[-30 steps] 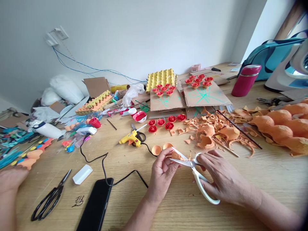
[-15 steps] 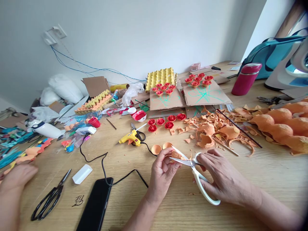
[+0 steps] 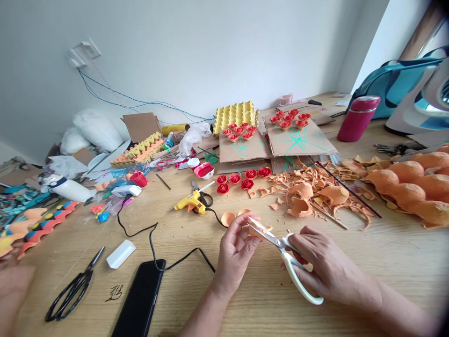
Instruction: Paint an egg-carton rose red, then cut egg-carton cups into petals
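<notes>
My left hand (image 3: 234, 252) pinches a small orange egg-carton cup (image 3: 257, 229) between thumb and fingers. My right hand (image 3: 321, 264) grips the white-handled scissors (image 3: 304, 286), whose blades lie nearly closed across the cup's edge. Just behind my left hand sit two trimmed orange cups, one of them the left cup (image 3: 228, 218). A yellow glue gun (image 3: 190, 201) lies beyond them, its black cord running toward my left wrist. Several red paper-pulp roses (image 3: 235, 179) stand in rows past the glue gun.
Orange carton scraps (image 3: 305, 187) spread at the right, beside an orange egg tray (image 3: 414, 182). Cardboard sheets (image 3: 298, 138) with roses stand behind. In front lie a phone (image 3: 140, 299) and black scissors (image 3: 75, 288). Another person's hand (image 3: 16, 276) holds a painted carton strip (image 3: 45, 227) at left.
The scissor blades have closed on the cup's edge, and a cut strip curls up from it. At left, the other person's hand has drawn back, with the painted carton strip showing more.
</notes>
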A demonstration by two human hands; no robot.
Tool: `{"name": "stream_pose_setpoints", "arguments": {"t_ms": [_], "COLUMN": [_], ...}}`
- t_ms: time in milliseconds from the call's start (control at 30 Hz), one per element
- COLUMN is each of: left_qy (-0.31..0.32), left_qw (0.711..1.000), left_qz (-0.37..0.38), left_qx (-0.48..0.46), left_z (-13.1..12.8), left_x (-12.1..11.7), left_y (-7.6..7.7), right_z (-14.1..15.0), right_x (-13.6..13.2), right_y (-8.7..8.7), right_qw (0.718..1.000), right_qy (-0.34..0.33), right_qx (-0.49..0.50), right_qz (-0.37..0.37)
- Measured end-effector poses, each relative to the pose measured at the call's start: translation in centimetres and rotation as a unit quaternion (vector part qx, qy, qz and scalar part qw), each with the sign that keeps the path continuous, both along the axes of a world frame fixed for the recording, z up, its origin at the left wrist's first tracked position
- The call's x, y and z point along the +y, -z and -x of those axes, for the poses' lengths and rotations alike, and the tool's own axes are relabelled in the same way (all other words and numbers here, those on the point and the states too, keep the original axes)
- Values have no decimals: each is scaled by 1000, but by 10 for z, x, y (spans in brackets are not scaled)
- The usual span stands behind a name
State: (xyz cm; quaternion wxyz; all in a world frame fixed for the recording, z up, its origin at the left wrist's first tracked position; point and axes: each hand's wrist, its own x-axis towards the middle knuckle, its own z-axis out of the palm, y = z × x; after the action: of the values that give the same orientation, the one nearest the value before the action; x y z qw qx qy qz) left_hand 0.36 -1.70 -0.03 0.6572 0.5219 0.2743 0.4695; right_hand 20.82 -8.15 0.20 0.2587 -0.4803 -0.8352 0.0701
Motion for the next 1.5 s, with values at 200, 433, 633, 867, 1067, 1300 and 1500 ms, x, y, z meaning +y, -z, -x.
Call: {"name": "stream_pose_setpoints", "arguments": {"t_ms": [200, 433, 633, 867, 1067, 1300, 1500], "left_qy": [57, 41, 37, 33, 30, 34, 5], "left_qw": [994, 997, 998, 998, 997, 996, 999], "left_qz": [82, 63, 49, 56, 56, 66, 31], "left_qx": [-52, -11, 2, -8, -31, -44, 9], "left_z": [1, 0, -1, 0, 2, 1, -1], "left_x": [-1, 2, 1, 2, 3, 3, 1], "left_y": [3, 3, 0, 0, 1, 2, 3], "right_z": [-1, 2, 2, 1, -1, -1, 0], "right_x": [2, 5, 2, 1, 0, 4, 4], "right_y": [5, 1, -1, 1, 4, -2, -5], "right_qw": [1000, 999, 999, 1000, 1000, 999, 999], "right_qy": [6, 21, 20, 8, 4, 15, 26], "right_qx": [-6, 5, 3, -2, -12, -5, 22], "right_qz": [7, 39, 44, 29, 20, 41, 36]}}
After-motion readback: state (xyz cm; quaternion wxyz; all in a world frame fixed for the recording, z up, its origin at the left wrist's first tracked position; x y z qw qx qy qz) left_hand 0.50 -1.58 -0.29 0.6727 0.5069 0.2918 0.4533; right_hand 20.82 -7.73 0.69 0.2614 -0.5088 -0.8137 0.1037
